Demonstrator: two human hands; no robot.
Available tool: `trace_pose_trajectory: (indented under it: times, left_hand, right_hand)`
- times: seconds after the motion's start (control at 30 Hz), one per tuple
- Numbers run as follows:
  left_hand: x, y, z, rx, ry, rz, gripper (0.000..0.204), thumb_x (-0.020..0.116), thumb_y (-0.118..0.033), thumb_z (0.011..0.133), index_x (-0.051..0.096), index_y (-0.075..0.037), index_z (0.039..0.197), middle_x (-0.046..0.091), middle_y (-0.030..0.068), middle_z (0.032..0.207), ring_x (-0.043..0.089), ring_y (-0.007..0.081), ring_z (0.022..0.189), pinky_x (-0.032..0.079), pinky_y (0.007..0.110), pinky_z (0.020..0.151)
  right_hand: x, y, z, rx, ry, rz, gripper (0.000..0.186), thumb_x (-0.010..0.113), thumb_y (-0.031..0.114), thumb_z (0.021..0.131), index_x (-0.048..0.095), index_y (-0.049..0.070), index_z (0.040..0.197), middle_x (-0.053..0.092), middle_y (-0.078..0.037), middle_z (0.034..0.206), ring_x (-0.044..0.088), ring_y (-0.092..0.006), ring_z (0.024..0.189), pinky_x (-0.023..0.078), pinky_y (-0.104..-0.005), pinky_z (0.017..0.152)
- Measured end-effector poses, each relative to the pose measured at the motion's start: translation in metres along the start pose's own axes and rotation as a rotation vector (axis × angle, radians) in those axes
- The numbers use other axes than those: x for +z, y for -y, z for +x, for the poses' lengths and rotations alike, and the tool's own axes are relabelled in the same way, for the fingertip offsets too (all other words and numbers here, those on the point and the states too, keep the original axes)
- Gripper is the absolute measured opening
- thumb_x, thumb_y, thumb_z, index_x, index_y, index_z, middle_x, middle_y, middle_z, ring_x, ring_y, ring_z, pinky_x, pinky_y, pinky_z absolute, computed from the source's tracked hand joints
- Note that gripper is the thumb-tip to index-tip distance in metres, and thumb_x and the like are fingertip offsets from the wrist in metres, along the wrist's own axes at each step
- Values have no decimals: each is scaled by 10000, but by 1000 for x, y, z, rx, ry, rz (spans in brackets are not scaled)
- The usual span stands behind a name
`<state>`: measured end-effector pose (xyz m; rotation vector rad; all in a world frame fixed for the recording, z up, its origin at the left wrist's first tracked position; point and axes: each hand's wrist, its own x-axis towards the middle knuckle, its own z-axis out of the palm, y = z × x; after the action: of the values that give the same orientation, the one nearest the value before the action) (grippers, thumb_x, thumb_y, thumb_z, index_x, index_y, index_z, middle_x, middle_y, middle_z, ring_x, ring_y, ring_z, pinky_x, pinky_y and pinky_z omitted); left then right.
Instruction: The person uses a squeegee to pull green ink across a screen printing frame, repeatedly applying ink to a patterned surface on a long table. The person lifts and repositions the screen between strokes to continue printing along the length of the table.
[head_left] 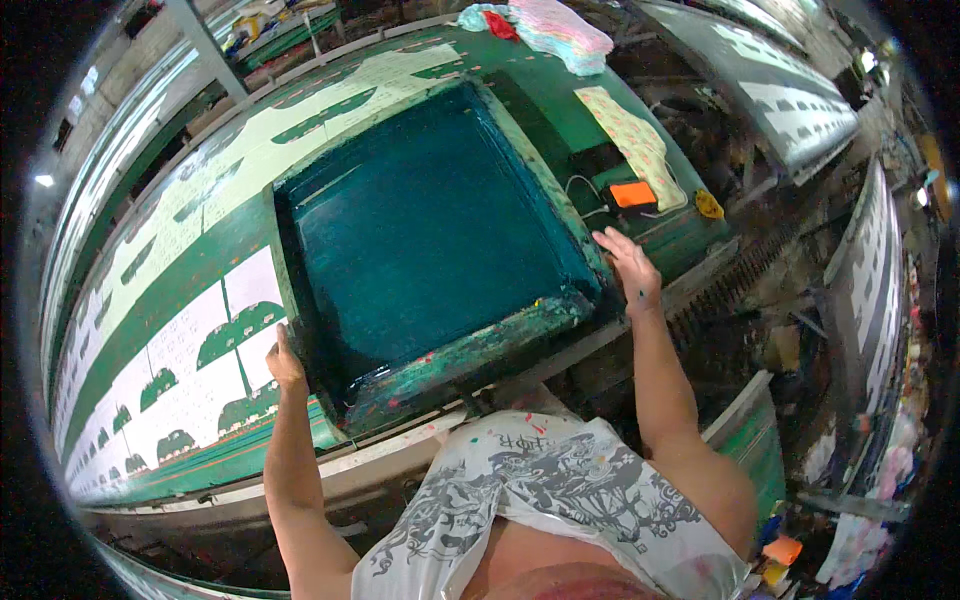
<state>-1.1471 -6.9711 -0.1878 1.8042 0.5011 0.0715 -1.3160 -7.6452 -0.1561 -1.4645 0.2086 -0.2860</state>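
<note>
A large screen printing frame [470,338] lies before me, its wooden border stained with paint. Dark teal ink covers the mesh [430,220] inside it. At the frame's left side is my left hand [286,362], with one finger stretched upward along the border; its other fingers are mostly hidden. Beside the right border is my right hand [632,270], its fingers extended and at or very near the wood. A small dark stain marks that wrist. White fabric printed with green cars [235,335] extends under and left of the frame.
Beyond the frame's right side lie an orange and black device [632,195] with a white cable, a patterned cloth [625,130] and a yellow object [709,204]. A pastel towel [565,35] rests at the table's far end. Other long printing tables [760,80] stand nearby.
</note>
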Motion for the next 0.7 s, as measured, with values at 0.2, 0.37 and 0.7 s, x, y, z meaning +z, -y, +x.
trace_pose_trajectory:
  times: [0.2, 0.37, 0.7]
  left_hand:
    - [-9, -45, -12, -200, 34, -251, 608, 675, -558, 1062, 810, 29, 980, 728, 73, 828, 634, 181, 707, 520, 373, 675]
    - [-37, -53, -3, -238, -133, -47, 682, 629, -625, 1045, 791, 31, 1133, 712, 117, 932, 597, 197, 843, 499, 406, 797]
    - [-136, -88, -143, -32, -538, -88, 814, 706, -675, 969, 751, 137, 973, 681, 136, 860, 613, 217, 849, 509, 449, 821]
  right_hand:
    - [11, 39, 16, -232, 218, 217, 781, 431, 512, 1094, 468, -54, 1631, 534, -253, 1645, 473, -364, 1547, 321, -488, 1297]
    - [24, 57, 18, -161, 184, 237, 875, 435, 530, 1075, 377, -132, 1643, 440, -343, 1673, 440, -412, 1560, 327, -550, 1300]
    - [65, 36, 111, -210, 622, 393, 802, 380, 563, 1152, 412, -62, 1654, 454, -315, 1669, 460, -400, 1526, 320, -563, 1288]
